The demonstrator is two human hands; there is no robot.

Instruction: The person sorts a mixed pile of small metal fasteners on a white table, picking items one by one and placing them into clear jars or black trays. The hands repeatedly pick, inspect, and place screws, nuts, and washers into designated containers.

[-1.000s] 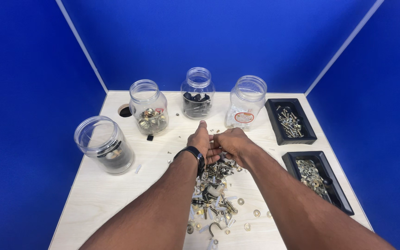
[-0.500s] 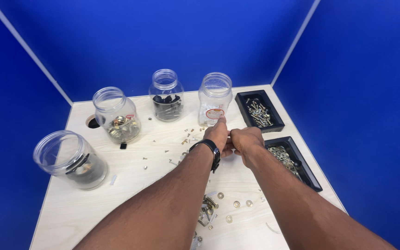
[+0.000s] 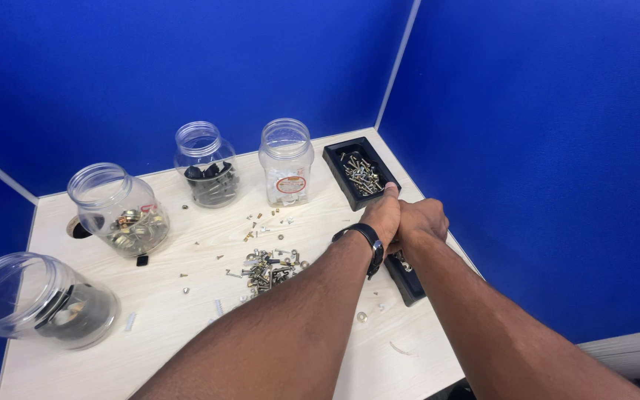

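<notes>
Hands, left (image 3: 383, 216) and right (image 3: 422, 221), pressed together over the near black tray (image 3: 409, 281); whether they grip anything I cannot tell, though small parts could spill beside it.

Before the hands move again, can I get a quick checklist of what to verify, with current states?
1. Hands over a tray: ok. Left hand and right hand are pressed together above the near tray.
2. Something pinched in the fingers: cannot tell, hidden.
3. Far tray unobstructed: ok, screws visible inside.
4. Jars upright and open: ok for all four, including the labelled jar.
5. Loose pile on the table: not ok, scattered wide.
</notes>
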